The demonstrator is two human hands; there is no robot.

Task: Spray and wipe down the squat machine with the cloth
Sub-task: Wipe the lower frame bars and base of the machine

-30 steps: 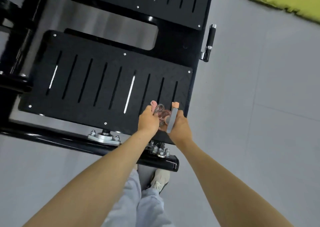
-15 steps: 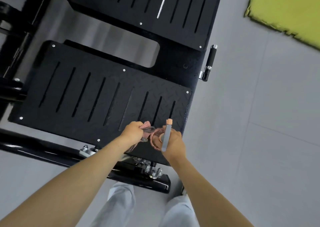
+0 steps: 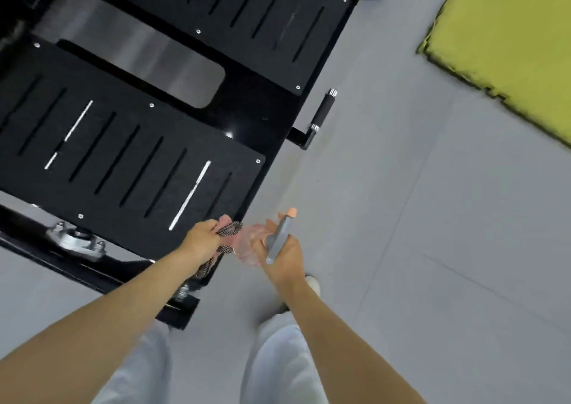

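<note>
Black squat machine (image 3: 129, 144) at upper left on the grey floor (image 3: 432, 218): two slotted foot plates dotted with silver screws, one padded side handle (image 3: 325, 108). One cloth (image 3: 230, 229), pink with a black-and-white woven edge, bunched in the curled fingers of the left hand (image 3: 200, 240) at the near plate's right corner. One clear pinkish spray bottle (image 3: 278, 237) with a grey trigger, gripped by the right hand (image 3: 285, 258) just beside the cloth. One green mat (image 3: 506, 42) at upper right.

Our 2 bare forearms reach in from 7 and 5 o'clock, hands near each other. Our left hand (image 3: 200, 240) grips the cloth (image 3: 230, 229); our right hand (image 3: 285, 261) holds the spray bottle (image 3: 279, 235).
</note>
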